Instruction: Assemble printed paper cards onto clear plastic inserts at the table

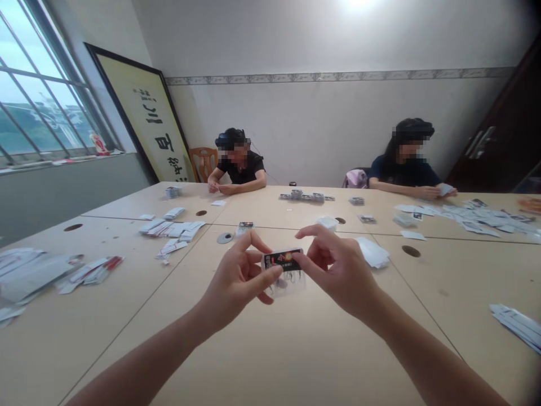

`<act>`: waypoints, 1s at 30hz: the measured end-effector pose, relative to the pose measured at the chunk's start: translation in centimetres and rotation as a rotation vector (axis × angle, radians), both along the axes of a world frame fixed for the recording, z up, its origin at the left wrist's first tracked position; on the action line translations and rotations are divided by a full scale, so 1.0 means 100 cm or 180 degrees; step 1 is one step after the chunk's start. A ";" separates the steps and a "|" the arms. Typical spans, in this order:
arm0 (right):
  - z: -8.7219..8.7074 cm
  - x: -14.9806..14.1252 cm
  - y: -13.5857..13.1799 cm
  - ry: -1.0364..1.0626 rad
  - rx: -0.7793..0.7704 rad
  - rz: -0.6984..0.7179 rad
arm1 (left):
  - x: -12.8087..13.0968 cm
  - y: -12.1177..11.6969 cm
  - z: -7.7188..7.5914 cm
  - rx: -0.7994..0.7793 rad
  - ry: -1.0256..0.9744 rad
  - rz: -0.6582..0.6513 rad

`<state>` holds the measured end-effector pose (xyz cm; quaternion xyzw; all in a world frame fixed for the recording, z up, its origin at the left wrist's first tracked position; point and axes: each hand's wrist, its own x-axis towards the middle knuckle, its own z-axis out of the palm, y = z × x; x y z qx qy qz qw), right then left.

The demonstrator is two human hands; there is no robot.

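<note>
I hold a small clear plastic packet (pixel 284 272) with a black printed card at its top, raised above the beige table (pixel 270 349). My left hand (pixel 236 279) pinches its left side, thumb across the front. My right hand (pixel 338 265) pinches the right top edge between thumb and fingers. Small metal pieces show faintly inside the packet. A loose stack of clear packets (pixel 372 252) lies just right of my right hand.
Heaps of white and red printed cards (pixel 171 230) and more cards (pixel 91 272) lie to the left, more packets (pixel 518 324) at right. Two people sit at the far side, one on the left (pixel 239 163), one on the right (pixel 403 163), with small piles (pixel 306 196) between them. Round cable holes (pixel 411 251) dot the table.
</note>
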<state>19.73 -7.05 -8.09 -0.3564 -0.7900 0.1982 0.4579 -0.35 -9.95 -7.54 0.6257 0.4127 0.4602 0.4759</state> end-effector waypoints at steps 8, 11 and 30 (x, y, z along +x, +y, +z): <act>0.002 -0.001 0.004 0.0615 -0.1067 0.0552 | -0.004 0.000 0.001 -0.0119 -0.0074 -0.0220; 0.001 -0.002 0.007 0.0898 -0.1373 0.0857 | -0.007 0.003 0.001 -0.0144 -0.0093 -0.0304; -0.015 -0.012 0.017 0.1182 -0.1489 0.1130 | -0.035 0.021 0.019 -0.0874 -0.0095 -0.0786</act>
